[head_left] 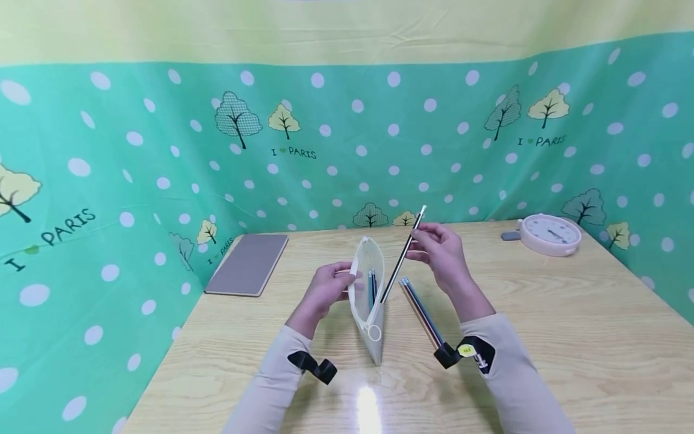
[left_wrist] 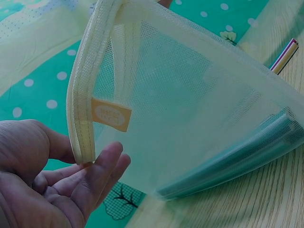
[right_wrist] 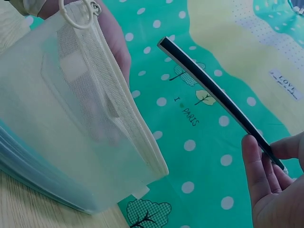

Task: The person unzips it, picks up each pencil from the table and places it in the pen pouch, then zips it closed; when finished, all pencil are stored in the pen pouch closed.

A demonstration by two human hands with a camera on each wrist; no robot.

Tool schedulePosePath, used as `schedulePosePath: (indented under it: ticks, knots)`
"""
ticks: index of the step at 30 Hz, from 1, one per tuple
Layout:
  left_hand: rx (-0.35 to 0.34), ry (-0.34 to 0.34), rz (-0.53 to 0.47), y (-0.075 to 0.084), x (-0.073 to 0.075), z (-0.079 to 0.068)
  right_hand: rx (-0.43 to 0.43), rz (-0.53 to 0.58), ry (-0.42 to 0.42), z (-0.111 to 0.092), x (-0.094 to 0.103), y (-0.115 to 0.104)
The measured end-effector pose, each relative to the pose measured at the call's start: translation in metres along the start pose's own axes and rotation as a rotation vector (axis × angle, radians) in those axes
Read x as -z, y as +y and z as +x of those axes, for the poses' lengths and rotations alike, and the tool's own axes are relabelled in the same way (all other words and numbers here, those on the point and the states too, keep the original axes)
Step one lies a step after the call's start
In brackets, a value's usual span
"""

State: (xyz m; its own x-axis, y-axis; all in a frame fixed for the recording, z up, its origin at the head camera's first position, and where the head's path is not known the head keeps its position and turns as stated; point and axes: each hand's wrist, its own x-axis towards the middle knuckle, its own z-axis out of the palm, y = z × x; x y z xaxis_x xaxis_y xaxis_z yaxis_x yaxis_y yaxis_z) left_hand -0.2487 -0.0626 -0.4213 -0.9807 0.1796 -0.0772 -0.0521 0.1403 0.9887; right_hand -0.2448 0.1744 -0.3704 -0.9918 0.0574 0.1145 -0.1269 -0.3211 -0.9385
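A whitish see-through zipper pouch (head_left: 375,348) stands unzipped on the table, its ring pull at the near end. My left hand (head_left: 324,288) pinches the zipper edge between thumb and fingers, as the left wrist view shows beside a small orange label (left_wrist: 110,114). Several pencils (head_left: 372,286) lie inside, along the bottom. In my right hand (head_left: 441,253) I pinch a black-and-white striped pencil (right_wrist: 204,85) near its far end. It slants beside the pouch mouth, its lower end apart from the pouch in the right wrist view. More pencils (head_left: 422,313) lie on the table under my right wrist.
A grey notebook (head_left: 248,265) lies at the back left of the wooden table (head_left: 542,337). At the back right are a round white clock or timer (head_left: 551,235) and a small dark grey item (head_left: 511,236). A green dotted cloth (head_left: 358,150) hangs behind.
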Motion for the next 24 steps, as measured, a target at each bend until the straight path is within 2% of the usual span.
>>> schedulePosePath:
  ticks: [7, 13, 18, 24]
  knots:
    - [0.016, 0.013, 0.006, -0.002, 0.001, 0.0, -0.003, -0.035, 0.001, -0.001, -0.002, 0.004]
    - [0.013, 0.01, -0.004, -0.001, 0.001, 0.003, 0.006, -0.074, -0.03, 0.0, -0.003, 0.005]
    - [0.022, 0.015, -0.003, 0.0, 0.001, 0.004, 0.022, -0.075, -0.076, 0.001, -0.006, 0.007]
    - [0.032, 0.009, -0.005, -0.001, -0.001, 0.005, 0.024, -0.065, -0.064, 0.0, -0.008, 0.011]
